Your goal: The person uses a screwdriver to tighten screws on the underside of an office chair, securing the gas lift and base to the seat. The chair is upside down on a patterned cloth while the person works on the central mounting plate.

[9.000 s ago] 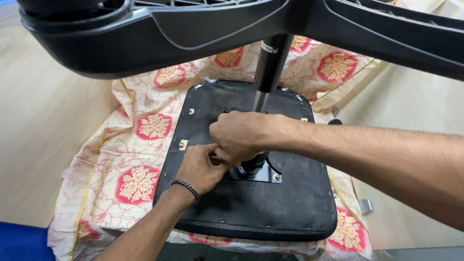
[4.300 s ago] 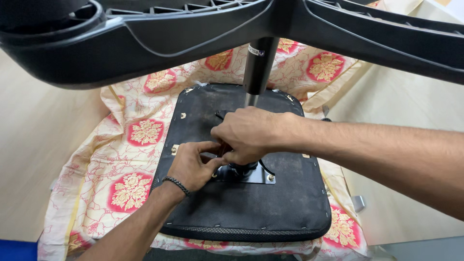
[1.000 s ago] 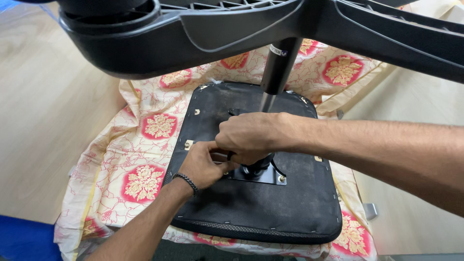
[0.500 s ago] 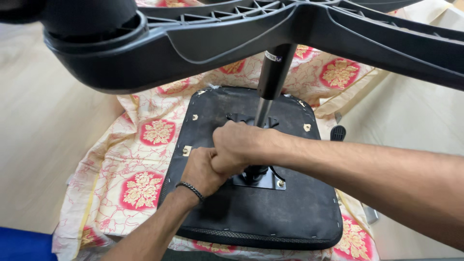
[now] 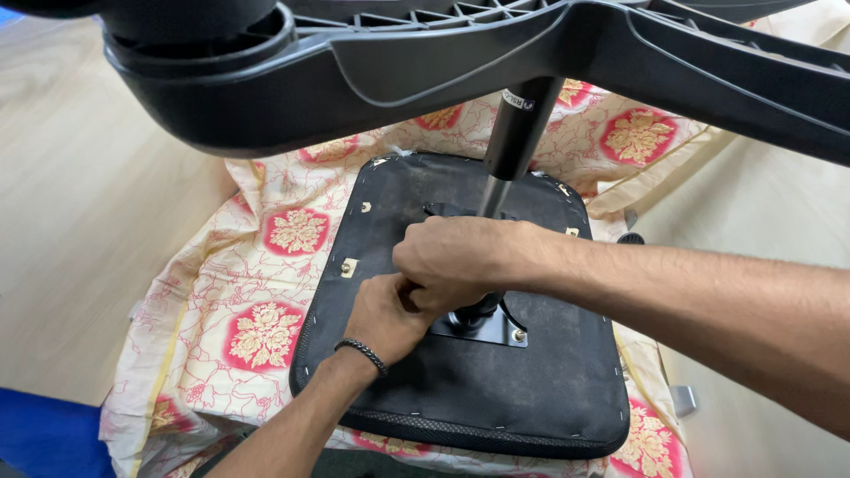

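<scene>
Head camera, looking steeply down at close range

It faces forward and downward past the black chair base [image 5: 443, 62], which fills the top edge nearest the lens, onto the upturned seat [image 5: 496, 389] and floral cloth [image 5: 257, 327] below.

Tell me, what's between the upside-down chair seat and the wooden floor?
A flowered cloth, cream with red and gold blossoms, lies spread between the black seat underside and the wooden floor. The head view shows it sticking out all around the seat.
</scene>
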